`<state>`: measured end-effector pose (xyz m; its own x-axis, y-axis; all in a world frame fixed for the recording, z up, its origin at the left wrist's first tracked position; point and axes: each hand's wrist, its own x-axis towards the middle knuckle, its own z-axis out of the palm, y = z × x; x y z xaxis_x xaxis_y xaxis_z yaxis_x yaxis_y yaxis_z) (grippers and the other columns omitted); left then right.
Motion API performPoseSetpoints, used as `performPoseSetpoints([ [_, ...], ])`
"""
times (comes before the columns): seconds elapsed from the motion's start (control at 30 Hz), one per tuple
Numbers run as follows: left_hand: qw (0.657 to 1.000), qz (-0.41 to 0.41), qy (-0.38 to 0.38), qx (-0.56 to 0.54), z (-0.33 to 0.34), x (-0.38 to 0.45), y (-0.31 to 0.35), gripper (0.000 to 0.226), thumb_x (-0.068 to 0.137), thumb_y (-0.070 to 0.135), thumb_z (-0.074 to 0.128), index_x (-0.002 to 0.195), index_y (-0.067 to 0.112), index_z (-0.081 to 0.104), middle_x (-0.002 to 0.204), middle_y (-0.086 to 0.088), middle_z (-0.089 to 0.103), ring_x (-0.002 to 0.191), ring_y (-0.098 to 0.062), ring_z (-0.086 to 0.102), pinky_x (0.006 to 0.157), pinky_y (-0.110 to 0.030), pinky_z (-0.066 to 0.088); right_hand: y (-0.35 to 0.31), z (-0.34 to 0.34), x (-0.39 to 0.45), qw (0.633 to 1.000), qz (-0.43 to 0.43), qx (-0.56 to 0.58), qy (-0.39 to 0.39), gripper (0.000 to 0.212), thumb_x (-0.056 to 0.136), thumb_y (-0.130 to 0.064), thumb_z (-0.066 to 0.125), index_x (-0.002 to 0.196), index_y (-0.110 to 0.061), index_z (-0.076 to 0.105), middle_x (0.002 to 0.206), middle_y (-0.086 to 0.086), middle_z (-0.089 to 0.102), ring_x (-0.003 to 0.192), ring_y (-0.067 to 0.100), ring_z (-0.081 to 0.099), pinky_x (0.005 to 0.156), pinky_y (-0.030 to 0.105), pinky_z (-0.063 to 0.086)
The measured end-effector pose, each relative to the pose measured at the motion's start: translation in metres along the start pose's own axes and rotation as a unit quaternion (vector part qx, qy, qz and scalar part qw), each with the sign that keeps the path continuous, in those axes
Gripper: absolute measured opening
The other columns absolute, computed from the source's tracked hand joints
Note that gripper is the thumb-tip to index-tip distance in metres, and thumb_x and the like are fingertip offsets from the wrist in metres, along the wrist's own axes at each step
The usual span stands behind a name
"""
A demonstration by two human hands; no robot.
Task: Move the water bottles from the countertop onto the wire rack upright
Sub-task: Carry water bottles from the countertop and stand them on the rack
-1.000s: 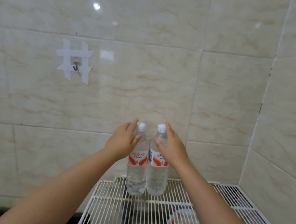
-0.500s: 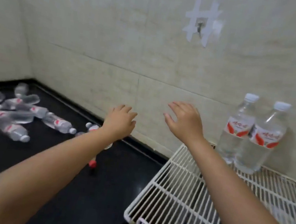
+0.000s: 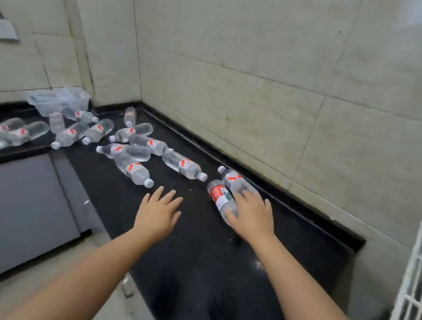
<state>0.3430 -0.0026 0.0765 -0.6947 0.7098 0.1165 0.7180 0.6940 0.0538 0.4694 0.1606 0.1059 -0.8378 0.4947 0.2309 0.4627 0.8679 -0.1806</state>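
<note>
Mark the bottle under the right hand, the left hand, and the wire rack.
bottle (image 3: 218, 193), head view, red label.
left hand (image 3: 157, 213), head view, back of hand.
wire rack (image 3: 415, 300), head view, white crossbar.

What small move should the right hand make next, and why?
Probably curl the right hand round the nearest clear plastic water bottle, which lies on its side on the black countertop. The fingers already rest spread on it but do not yet grip it, and the white wire rack is to the right.
</note>
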Motion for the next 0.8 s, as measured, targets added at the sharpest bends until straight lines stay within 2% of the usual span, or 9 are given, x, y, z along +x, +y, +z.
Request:
performPoseSetpoints([
  [0.17,0.998,0.021,-0.063,-0.014,0.042,0.011,-0.069,0.048,0.096,0.037,0.031,0.141,0.027,0.022,0.154,0.003,0.016,0.143,-0.024,0.005,0.114,-0.044,0.014,-0.038,0.07,0.012,0.995,0.083,0.003,-0.06,0.047,0.09,-0.042,0.044,0.126,-0.012,0.044,0.13,0.007,0.05,0.121,0.025,0.043,0.099,0.041,0.034],
  [0.3,0.994,0.026,-0.099,-0.029,0.061,0.024,-0.107,0.049,0.096,0.037,0.029,0.142,0.026,0.018,0.155,0.003,0.012,0.143,-0.025,0.001,0.114,-0.045,0.013,-0.055,0.1,0.024,0.987,0.131,0.006,-0.088,0.05,0.09,-0.041,0.044,0.13,-0.012,0.041,0.133,0.009,0.049,0.125,0.025,0.042,0.104,0.041,0.033],
  [0.57,0.988,0.07,-0.114,-0.073,0.094,0.073,-0.124,0.047,0.096,0.037,0.029,0.141,0.028,0.021,0.155,0.006,0.011,0.144,-0.022,0.0,0.115,-0.043,0.012,-0.047,0.137,0.077,0.976,0.196,-0.022,-0.091,0.047,0.089,-0.039,0.047,0.125,-0.01,0.044,0.128,0.01,0.051,0.12,0.027,0.045,0.102,0.04,0.033],
  [0.73,0.986,0.086,-0.133,-0.05,0.107,0.123,-0.139,0.046,0.096,0.037,0.029,0.141,0.03,0.024,0.155,0.007,0.008,0.144,-0.02,-0.001,0.115,-0.04,0.013,-0.03,0.165,0.14,0.966,0.24,-0.02,-0.096,0.061,0.085,-0.043,0.053,0.133,-0.011,0.032,0.138,0.012,0.038,0.129,0.028,0.034,0.109,0.044,0.028],
  [0.8,0.984,0.099,-0.145,-0.037,0.11,0.172,-0.144,0.046,0.096,0.038,0.03,0.14,0.029,0.025,0.155,0.006,0.008,0.144,-0.021,0.0,0.115,-0.039,0.014,-0.013,0.184,0.177,0.955,0.277,-0.011,-0.103,0.068,0.083,-0.046,0.055,0.135,-0.012,0.028,0.138,0.012,0.037,0.128,0.028,0.034,0.108,0.046,0.028],
])
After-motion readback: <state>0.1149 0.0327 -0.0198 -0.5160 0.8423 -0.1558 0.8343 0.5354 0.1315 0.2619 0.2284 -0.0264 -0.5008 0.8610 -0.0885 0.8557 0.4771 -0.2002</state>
